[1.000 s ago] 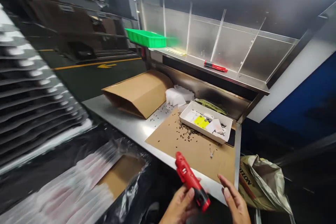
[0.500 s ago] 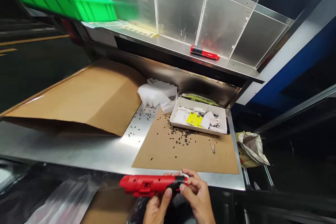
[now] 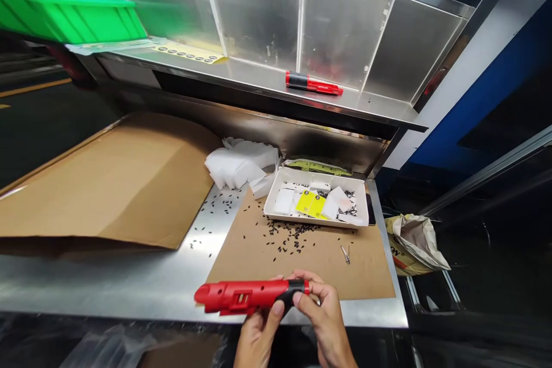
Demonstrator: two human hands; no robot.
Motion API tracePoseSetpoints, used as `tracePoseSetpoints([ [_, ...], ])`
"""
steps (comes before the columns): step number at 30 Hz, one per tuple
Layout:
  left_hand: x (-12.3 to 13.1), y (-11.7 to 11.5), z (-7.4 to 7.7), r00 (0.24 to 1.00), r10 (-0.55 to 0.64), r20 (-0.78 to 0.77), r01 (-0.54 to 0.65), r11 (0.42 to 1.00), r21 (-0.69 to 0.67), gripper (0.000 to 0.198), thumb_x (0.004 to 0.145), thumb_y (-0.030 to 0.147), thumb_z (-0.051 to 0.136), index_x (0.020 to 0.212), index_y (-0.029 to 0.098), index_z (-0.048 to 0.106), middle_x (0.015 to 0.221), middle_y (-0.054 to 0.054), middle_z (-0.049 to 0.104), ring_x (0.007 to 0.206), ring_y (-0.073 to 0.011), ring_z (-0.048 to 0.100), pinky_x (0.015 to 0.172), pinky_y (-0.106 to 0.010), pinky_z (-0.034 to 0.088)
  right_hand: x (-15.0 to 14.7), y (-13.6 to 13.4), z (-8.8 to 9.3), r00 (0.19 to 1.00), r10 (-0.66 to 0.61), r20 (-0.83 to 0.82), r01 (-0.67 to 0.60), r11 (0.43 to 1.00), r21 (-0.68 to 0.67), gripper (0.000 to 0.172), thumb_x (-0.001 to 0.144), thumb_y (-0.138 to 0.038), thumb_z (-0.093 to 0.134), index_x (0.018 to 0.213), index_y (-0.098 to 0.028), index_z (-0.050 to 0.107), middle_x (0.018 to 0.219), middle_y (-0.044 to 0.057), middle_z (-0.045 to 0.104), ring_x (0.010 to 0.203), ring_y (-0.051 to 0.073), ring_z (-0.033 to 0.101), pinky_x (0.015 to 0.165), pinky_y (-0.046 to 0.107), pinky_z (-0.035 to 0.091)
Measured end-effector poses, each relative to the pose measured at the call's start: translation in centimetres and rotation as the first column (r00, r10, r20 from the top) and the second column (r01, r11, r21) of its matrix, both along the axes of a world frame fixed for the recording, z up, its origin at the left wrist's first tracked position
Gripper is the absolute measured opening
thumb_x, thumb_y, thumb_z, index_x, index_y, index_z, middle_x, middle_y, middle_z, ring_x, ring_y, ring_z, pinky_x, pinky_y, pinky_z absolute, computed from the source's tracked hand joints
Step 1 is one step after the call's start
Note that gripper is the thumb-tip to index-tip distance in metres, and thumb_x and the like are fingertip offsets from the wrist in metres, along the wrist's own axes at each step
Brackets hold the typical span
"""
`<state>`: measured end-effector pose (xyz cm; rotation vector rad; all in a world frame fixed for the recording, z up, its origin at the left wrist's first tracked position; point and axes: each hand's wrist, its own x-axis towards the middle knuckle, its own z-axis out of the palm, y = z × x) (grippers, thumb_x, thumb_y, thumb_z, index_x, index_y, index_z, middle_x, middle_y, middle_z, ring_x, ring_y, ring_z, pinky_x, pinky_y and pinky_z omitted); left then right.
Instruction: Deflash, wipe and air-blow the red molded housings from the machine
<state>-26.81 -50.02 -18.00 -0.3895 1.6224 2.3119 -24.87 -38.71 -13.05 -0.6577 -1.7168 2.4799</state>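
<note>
A red plastic tool housing with a black collar (image 3: 241, 296) lies level across both my hands, above the front edge of the bench. My left hand (image 3: 259, 328) grips it from below near its middle, thumb pressed on the black part. At the black right end, my right hand (image 3: 321, 310) closes with thumb and fingers around the collar; its fingertips are partly behind the part. Small black pieces (image 3: 297, 230) are scattered over a cardboard sheet (image 3: 245, 253) just beyond. Two thin metal pins or screws (image 3: 345, 254) rest on that sheet at the right.
A white tray (image 3: 319, 218) holds yellow labels and small parts. White foam sheets (image 3: 241, 161) and a large cardboard box (image 3: 107, 184) stand to its left. On the shelf are a similar red and black piece (image 3: 314, 83) and a green bin (image 3: 73, 17). A bag (image 3: 418, 241) hangs right.
The view has shifted, so bench and shelf things appear further left and mostly slightly lower. Both hands keep their hold on the red housing, which now sits over the bench edge.
</note>
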Motion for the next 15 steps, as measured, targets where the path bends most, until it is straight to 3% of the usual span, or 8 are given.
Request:
tracePoseSetpoints([
  [7, -2.8, 1.2, -1.9, 0.99, -0.132, -0.05, 0.129, 0.989, -0.067, 0.059, 0.067, 0.06, 0.077, 0.11, 0.019, 0.07, 0.12, -0.009, 0.071, 0.127, -0.0353, 0.053, 0.116, -0.046, 0.033, -1.8, 2.2, -0.5, 0.996, -0.041, -0.081, 0.043, 0.999, 0.018, 0.041, 0.065, -0.051, 0.078, 0.084, -0.015, 0.08, 0.118, 0.017, 0.063, 0.115, 0.032, 0.057, 0.094, 0.039, 0.047],
  [11, -4.0, 1.7, -0.6, 0.983, -0.142, -0.118, 0.124, 0.981, -0.151, 0.057, 0.067, 0.062, 0.076, 0.106, 0.02, 0.072, 0.12, -0.009, 0.071, 0.128, -0.0357, 0.052, 0.115, -0.046, 0.034, -3.1, 2.9, -0.5, 0.99, -0.035, -0.134, 0.039, 0.999, 0.025, 0.033, 0.067, -0.045, 0.077, 0.083, -0.017, 0.081, 0.113, 0.015, 0.067, 0.113, 0.032, 0.059, 0.098, 0.042, 0.044],
  [15, -4.2, 1.8, 0.5, 0.978, -0.119, -0.174, 0.075, 0.967, -0.243, 0.048, 0.062, 0.059, 0.08, 0.096, 0.024, 0.076, 0.115, -0.008, 0.073, 0.134, -0.036, 0.046, 0.12, -0.048, 0.022, -4.6, 3.4, 0.0, 0.987, -0.002, -0.16, 0.019, 0.994, 0.105, 0.029, 0.069, -0.046, 0.075, 0.079, -0.02, 0.081, 0.104, 0.013, 0.073, 0.116, 0.03, 0.058, 0.112, 0.045, 0.03],
])
